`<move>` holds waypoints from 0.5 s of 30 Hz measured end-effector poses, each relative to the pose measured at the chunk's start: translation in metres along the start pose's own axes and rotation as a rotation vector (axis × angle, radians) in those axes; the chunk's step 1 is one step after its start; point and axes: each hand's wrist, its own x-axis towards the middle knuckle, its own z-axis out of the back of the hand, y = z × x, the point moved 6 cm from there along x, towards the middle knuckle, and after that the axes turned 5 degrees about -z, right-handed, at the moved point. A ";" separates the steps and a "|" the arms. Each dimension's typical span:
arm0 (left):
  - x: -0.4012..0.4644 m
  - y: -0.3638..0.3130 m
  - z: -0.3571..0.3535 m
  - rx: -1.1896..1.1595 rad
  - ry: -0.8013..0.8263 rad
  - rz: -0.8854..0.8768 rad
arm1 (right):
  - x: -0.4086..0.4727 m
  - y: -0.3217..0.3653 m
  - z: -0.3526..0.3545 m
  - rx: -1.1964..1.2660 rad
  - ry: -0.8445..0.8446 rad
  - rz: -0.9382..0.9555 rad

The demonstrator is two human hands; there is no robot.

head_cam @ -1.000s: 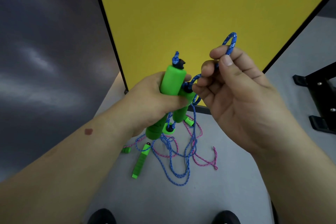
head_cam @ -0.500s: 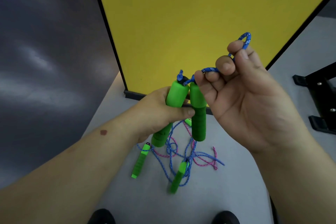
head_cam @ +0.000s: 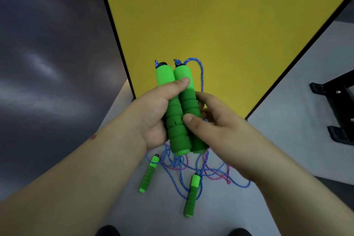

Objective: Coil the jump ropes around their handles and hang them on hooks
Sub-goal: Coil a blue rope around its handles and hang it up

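Left hand (head_cam: 153,113): thumb and fingers wrapped round 2 green handles (head_cam: 178,113).
Right hand (head_cam: 216,126): thumb and fingers pinching the same pair.
Blue rope (head_cam: 200,74): loops from handle tops.
Writing: none legible.

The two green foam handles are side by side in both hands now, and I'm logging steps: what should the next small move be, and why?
Probably the right hand should take the blue rope looping off the handle tops and start winding it round the paired green foam handles. The left hand already clamps both together, and no turns of rope show on them yet.
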 end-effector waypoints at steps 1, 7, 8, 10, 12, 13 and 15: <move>0.001 -0.001 0.000 -0.008 -0.016 -0.029 | -0.001 0.001 -0.004 0.007 0.040 0.002; 0.001 -0.004 -0.001 -0.028 -0.011 -0.081 | 0.001 0.011 0.003 0.045 -0.044 0.080; 0.000 -0.003 -0.001 -0.029 -0.008 -0.065 | -0.001 0.012 -0.001 0.035 -0.022 0.111; 0.000 0.000 -0.001 -0.032 0.017 -0.036 | -0.002 0.011 -0.008 0.036 0.029 0.136; -0.003 0.000 -0.003 -0.056 0.052 -0.026 | -0.003 0.014 -0.007 0.001 0.035 0.173; -0.004 -0.001 -0.004 -0.073 0.073 -0.026 | -0.004 0.016 -0.003 -0.058 0.013 0.200; -0.006 -0.003 -0.005 -0.077 0.109 -0.034 | -0.005 0.020 0.004 -0.215 -0.036 0.222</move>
